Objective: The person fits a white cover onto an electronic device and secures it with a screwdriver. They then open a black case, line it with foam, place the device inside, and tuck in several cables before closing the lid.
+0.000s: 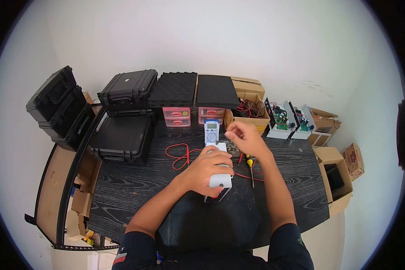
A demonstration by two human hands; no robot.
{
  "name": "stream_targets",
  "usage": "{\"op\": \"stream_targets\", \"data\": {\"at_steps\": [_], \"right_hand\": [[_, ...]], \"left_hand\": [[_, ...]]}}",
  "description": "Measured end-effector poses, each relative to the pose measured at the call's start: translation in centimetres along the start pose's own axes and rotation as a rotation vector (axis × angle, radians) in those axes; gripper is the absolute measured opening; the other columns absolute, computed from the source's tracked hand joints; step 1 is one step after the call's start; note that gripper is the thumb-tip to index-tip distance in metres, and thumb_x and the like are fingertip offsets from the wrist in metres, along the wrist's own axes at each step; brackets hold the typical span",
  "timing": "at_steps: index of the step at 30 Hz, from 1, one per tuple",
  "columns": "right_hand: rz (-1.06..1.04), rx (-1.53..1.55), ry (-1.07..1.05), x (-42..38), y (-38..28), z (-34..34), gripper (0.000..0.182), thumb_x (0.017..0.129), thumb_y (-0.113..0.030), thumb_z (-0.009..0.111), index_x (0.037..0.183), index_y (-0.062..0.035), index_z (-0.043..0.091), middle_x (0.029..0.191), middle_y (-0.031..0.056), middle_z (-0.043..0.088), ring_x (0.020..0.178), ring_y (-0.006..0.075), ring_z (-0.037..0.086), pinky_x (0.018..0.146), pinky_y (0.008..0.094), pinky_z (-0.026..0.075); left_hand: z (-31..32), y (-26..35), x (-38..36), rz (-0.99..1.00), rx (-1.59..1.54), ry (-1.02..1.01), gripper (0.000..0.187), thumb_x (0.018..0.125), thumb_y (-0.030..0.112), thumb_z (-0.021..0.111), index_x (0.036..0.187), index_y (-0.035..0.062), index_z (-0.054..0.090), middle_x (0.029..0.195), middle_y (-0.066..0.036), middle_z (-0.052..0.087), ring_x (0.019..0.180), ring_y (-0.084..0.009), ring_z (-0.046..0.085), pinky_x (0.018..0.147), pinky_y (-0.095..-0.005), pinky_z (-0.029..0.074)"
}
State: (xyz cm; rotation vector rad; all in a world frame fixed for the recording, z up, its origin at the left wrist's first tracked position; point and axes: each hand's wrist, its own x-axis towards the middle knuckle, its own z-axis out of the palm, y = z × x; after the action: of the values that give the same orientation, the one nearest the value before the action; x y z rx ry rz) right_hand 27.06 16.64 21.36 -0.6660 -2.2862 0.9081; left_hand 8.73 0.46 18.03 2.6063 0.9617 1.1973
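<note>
My left hand (209,170) is wrapped over a white box-like device (220,181) near the middle of the dark table, its fingers across the top. My right hand (245,138) is raised to the right of the device's far end, fingers curled together; whatever they hold, if anything, is too small to make out. A white and blue multimeter (212,131) stands just beyond the device. Red test leads (180,156) lie on the left. A screwdriver with a yellow handle (250,163) rests to the right. Small metal parts (231,149) lie partly hidden below my right hand.
Black hard cases (121,137) stand at the left. Pink drawer units (177,117) under black foam line the back, beside a cardboard box of cables (252,110). Two open units with green circuit boards (281,119) stand at the back right. An open carton (333,175) is beyond the right edge.
</note>
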Motion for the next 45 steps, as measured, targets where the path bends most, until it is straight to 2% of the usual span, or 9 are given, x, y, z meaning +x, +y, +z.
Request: {"op": "stream_targets", "data": {"at_steps": [5, 11, 18, 20, 21, 28, 31, 36, 45], "right_hand": [[0.256, -0.62, 0.043, -2.3, 10.5, 0.4, 0.045, 0.088, -0.029, 0.082, 0.114, 0.0028, 0.063, 0.104, 0.023, 0.076, 0.096, 0.04, 0.075, 0.083, 0.0496, 0.06], [0.619, -0.688, -0.123, -4.6, 15.0, 2.0, 0.064, 0.079, -0.025, 0.085, 0.128, 0.0016, 0.054, 0.115, 0.028, 0.074, 0.109, 0.0459, 0.072, 0.097, 0.0516, 0.057], [0.507, -0.498, 0.096, -5.1, 12.8, -1.9, 0.052, 0.081, -0.021, 0.082, 0.122, 0.0011, 0.06, 0.105, 0.0299, 0.074, 0.097, 0.0453, 0.075, 0.091, 0.0499, 0.059], [0.344, 0.038, 0.218, -5.3, 9.8, -3.7, 0.039, 0.093, -0.008, 0.073, 0.127, 0.0029, 0.057, 0.092, 0.0159, 0.071, 0.069, 0.0241, 0.076, 0.061, 0.0342, 0.059], [0.305, 0.379, 0.205, -5.1, 6.9, -4.5, 0.03, 0.102, -0.002, 0.062, 0.13, 0.0019, 0.054, 0.093, 0.0083, 0.067, 0.072, 0.0172, 0.075, 0.057, 0.0244, 0.056], [-0.289, 0.764, 0.316, -8.1, -7.6, -3.9, 0.045, 0.107, -0.013, 0.062, 0.145, -0.0005, 0.041, 0.111, 0.0135, 0.065, 0.088, 0.0249, 0.078, 0.065, 0.0281, 0.063], [-0.341, 0.713, 0.308, -9.3, -8.6, -2.7, 0.056, 0.105, -0.024, 0.068, 0.146, 0.0002, 0.039, 0.115, 0.0171, 0.063, 0.083, 0.0309, 0.077, 0.057, 0.0305, 0.063], [-0.421, 0.751, 0.193, -10.3, -8.7, -2.0, 0.048, 0.105, -0.008, 0.061, 0.145, 0.0022, 0.037, 0.121, 0.0204, 0.062, 0.101, 0.0289, 0.077, 0.073, 0.0314, 0.066], [-0.406, 0.738, 0.143, -10.4, -8.8, -1.8, 0.046, 0.105, -0.004, 0.06, 0.145, 0.002, 0.037, 0.121, 0.0207, 0.062, 0.102, 0.028, 0.076, 0.076, 0.0311, 0.066]], "left_hand": [[-0.1, 0.1, 0.0, -0.005, 0.001, 0.002, 0.05, 0.068, 0.043, 0.074, 0.11, 0.0153, 0.078, 0.12, -0.007, 0.071, 0.132, -0.0329, 0.06, 0.11, -0.0551, 0.035], [-0.1, 0.2, 0.1, -0.007, 0.005, 0.003, 0.05, 0.067, 0.041, 0.075, 0.11, 0.0156, 0.078, 0.12, -0.006, 0.071, 0.132, -0.0327, 0.06, 0.11, -0.0552, 0.034], [0.2, 0.2, 0.4, -0.011, 0.015, -0.014, 0.05, 0.066, 0.04, 0.076, 0.11, 0.0163, 0.078, 0.121, -0.005, 0.071, 0.132, -0.0325, 0.06, 0.11, -0.0554, 0.034], [0.1, 0.2, 0.4, -0.01, 0.009, -0.016, 0.05, 0.066, 0.04, 0.076, 0.11, 0.0164, 0.078, 0.121, -0.005, 0.071, 0.132, -0.0325, 0.061, 0.11, -0.0554, 0.034], [0.1, 0.2, 0.5, -0.01, 0.004, -0.018, 0.049, 0.067, 0.041, 0.076, 0.11, 0.0165, 0.078, 0.121, -0.005, 0.071, 0.132, -0.0325, 0.061, 0.11, -0.0553, 0.034], [0.2, 0.2, 0.8, -0.01, 0.002, -0.034, 0.053, 0.065, 0.041, 0.077, 0.111, 0.0163, 0.077, 0.12, -0.006, 0.07, 0.132, -0.0328, 0.06, 0.11, -0.0552, 0.034], [0.3, 0.3, 0.8, -0.012, 0.013, -0.038, 0.054, 0.065, 0.042, 0.077, 0.112, 0.0159, 0.077, 0.121, -0.007, 0.07, 0.132, -0.033, 0.06, 0.11, -0.0553, 0.034], [-0.1, 0.9, 1.0, 0.001, 0.022, 0.001, 0.05, 0.064, 0.033, 0.079, 0.11, 0.0141, 0.076, 0.116, -0.008, 0.069, 0.126, -0.0326, 0.062, 0.11, -0.0522, 0.037], [0.0, 1.0, 1.2, -0.02, 0.011, -0.011, 0.049, 0.064, 0.031, 0.08, 0.11, 0.0147, 0.076, 0.115, -0.007, 0.068, 0.127, -0.0327, 0.062, 0.11, -0.0529, 0.037]]}}
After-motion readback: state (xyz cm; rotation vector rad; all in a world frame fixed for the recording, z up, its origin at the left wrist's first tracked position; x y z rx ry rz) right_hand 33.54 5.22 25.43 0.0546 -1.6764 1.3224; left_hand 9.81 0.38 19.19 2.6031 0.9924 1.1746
